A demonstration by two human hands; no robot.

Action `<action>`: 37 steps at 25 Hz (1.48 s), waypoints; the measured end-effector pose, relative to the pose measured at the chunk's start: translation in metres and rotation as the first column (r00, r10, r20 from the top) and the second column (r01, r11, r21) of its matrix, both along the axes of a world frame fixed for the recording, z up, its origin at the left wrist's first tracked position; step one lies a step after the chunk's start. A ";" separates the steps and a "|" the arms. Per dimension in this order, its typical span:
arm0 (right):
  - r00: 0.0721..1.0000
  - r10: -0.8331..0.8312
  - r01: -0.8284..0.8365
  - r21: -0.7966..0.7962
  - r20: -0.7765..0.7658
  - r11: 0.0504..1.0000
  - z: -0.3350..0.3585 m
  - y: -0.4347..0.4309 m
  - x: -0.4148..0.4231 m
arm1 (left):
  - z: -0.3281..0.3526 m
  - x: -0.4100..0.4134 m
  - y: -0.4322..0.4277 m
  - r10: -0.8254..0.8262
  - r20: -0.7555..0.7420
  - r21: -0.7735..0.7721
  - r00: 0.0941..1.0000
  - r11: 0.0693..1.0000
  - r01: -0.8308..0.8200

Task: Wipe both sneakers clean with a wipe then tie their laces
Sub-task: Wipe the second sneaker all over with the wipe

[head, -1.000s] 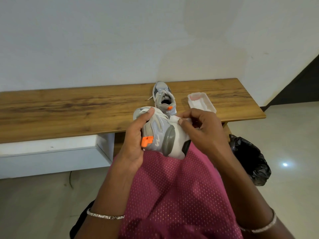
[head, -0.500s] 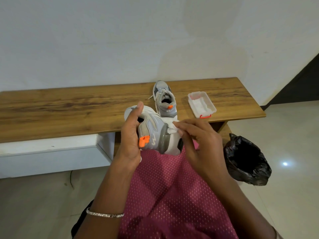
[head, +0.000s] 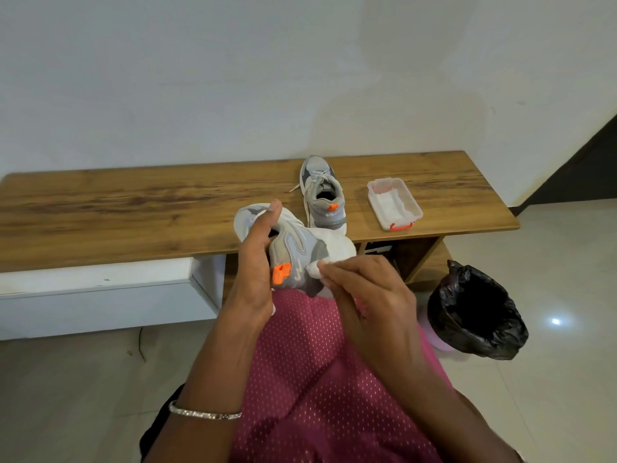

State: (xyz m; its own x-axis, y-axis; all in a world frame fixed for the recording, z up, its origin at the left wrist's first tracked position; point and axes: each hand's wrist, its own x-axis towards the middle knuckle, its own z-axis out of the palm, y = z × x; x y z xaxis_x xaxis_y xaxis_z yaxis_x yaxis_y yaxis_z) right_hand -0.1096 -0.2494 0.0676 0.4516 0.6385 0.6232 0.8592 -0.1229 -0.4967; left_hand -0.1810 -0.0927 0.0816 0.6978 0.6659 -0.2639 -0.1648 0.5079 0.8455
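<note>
Long wooden bench (head: 133, 212), warm grain, running left to right against a plain pale wall (head: 233, 78). White drawer unit (head: 100, 289) under the bench at 9 o'clock; open wooden cubby (head: 410, 255) under it toward 3 o'clock. Glossy pale tiled floor (head: 551, 279), bright light glint at 3 o'clock. Dark doorway edge (head: 581, 168) at upper right.

On the bench at 12 o'clock: second sneaker (head: 322, 195), grey, upright on its sole, heel toward camera, orange heel tab, laces loose, one end trailing left on the wood. Just right of it, apart: clear tub of wipes (head: 394, 202), lid off, orange clip at the near end.

Bin lined with black bag (head: 474, 315) on the floor at 4 o'clock, mouth open.

Centre frame, over the lap in a pink dotted garment (head: 317, 379): held sneaker (head: 293, 252), grey and white, tipped on its side, orange tab at the heel. Left hand (head: 257, 262) closed around it, thumb over the upper edge, fingers hidden behind. Right hand (head: 364, 292) pinched shut on a white wipe (head: 317, 270), pressed against the sneaker's side near the heel. Silver bangle (head: 203, 412) on left wrist.
</note>
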 end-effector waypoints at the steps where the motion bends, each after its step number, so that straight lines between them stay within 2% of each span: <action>1: 1.000 -0.004 0.005 0.010 -0.020 1.000 0.003 0.003 0.005 | 0.000 0.001 -0.001 -0.009 -0.010 0.010 1.000 1.000 0.009; 8: 0.986 0.009 -0.018 -0.050 -0.168 0.999 0.020 0.042 0.034 | -0.001 0.007 -0.019 0.011 -0.038 0.214 0.999 0.977 -0.002; 12: 0.999 0.009 -0.012 -0.072 -0.045 0.997 0.018 0.027 0.018 | -0.003 0.006 -0.012 0.042 0.033 0.150 0.999 0.988 -0.047; 15: 0.999 0.022 -0.023 -0.044 -0.027 0.999 0.011 0.013 -0.002 | -0.002 0.003 -0.008 0.033 0.041 0.092 0.999 0.995 -0.037; 19: 1.000 0.009 -0.009 0.051 0.002 0.999 0.006 0.016 0.001 | 0.000 -0.001 -0.008 -0.053 0.003 0.109 0.999 0.993 0.052; 23: 0.999 -0.017 0.023 0.142 -0.044 0.990 0.010 0.033 0.019 | 0.004 0.000 -0.015 -0.095 0.013 0.155 0.995 0.984 0.092; 26: 1.000 -0.011 0.013 0.125 -0.023 0.992 0.017 0.039 0.034 | 0.007 -0.001 -0.019 -0.108 -0.059 0.230 0.992 0.966 0.118; 30: 0.996 0.027 -0.013 0.162 -0.086 0.987 0.020 0.039 0.055 | 0.014 -0.002 -0.019 -0.171 -0.141 0.252 0.975 0.946 0.203; 33: 0.995 0.040 -0.025 0.161 -0.095 0.987 0.016 0.040 0.058 | 0.016 -0.001 -0.016 -0.264 -0.207 0.280 0.942 0.906 0.316; 37: 0.993 0.061 -0.045 0.144 -0.105 0.988 0.013 0.039 0.058 | 0.014 0.001 -0.015 -0.347 -0.193 0.241 0.918 0.890 0.387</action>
